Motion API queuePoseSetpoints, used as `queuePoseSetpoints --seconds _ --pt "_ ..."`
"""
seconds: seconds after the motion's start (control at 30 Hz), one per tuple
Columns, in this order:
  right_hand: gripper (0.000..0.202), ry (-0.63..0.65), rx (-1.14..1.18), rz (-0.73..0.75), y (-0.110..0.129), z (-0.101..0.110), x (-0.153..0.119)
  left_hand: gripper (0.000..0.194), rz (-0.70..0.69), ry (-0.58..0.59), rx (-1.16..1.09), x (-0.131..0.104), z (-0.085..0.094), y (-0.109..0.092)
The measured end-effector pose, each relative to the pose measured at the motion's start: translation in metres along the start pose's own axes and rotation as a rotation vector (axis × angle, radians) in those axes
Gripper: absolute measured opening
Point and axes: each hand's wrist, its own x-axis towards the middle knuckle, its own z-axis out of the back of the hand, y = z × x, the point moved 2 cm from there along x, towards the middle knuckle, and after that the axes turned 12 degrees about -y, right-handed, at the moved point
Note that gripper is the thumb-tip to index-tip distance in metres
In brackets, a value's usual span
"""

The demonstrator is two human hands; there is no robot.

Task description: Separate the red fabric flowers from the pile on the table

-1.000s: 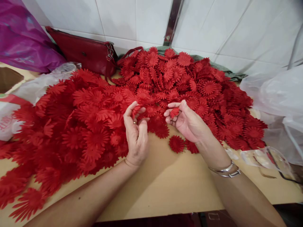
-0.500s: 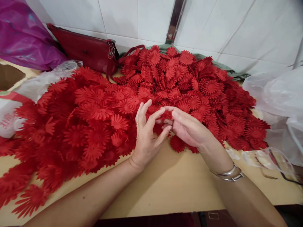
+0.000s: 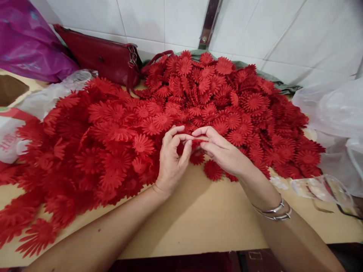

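Note:
Both hands meet at the front of a heap of red artificial flower pieces. Thumb and forefinger of my left hand (image 3: 173, 158) are closed in a pinch. Facing it, my right hand (image 3: 224, 153) has its fingers curled and pinched together. Between the fingertips shows the thin edge of a red flower piece (image 3: 198, 140), seen almost side-on and mostly covered by the fingers. A loose pile of larger red flowers (image 3: 113, 162) spreads to the left of my hands. Behind and to the right, smaller red flowers (image 3: 252, 104) are heaped up. One red flower (image 3: 213, 170) lies below my right hand.
The wooden table (image 3: 198, 226) has its front edge near me. A dark red handbag (image 3: 96, 56) leans against the tiled wall (image 3: 147, 22). At left are a purple bag (image 3: 31, 41) and a white-and-red bag (image 3: 10, 139). Clear plastic bags (image 3: 334, 109) stand at right.
My right hand's fingertips have closed in and moved slightly left and down. My left fingers have drawn into a tighter pinch, and a red edge now shows between the hands.

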Motion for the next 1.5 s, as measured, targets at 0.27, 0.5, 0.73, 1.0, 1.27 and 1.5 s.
queuePoseSetpoints --seconds 0.27,0.5,0.73,1.0,1.27,1.5 --pt "0.011 -0.026 0.201 -0.099 0.001 -0.004 0.002 0.013 -0.012 -0.035 -0.031 0.001 0.001 -0.003" --pt "0.006 -0.104 0.213 -0.067 -0.005 -0.004 0.007 0.015 -0.006 -0.012 -0.038 0.000 0.002 -0.006" --pt "0.021 -0.260 0.093 0.098 -0.004 0.004 0.010 0.018 -0.064 -0.032 0.000 0.000 0.005 -0.012" --pt "0.010 -0.183 -0.086 0.196 0.007 -0.001 0.004 0.022 -0.099 0.011 0.012 -0.001 0.005 -0.015" --pt "0.012 -0.148 -0.144 0.249 0.009 -0.006 0.003 0.007 -0.067 0.001 0.018 0.001 0.003 -0.011" --pt "0.021 -0.124 -0.279 0.376 0.009 -0.005 0.004 0.006 -0.049 0.006 0.010 0.002 0.002 -0.009"
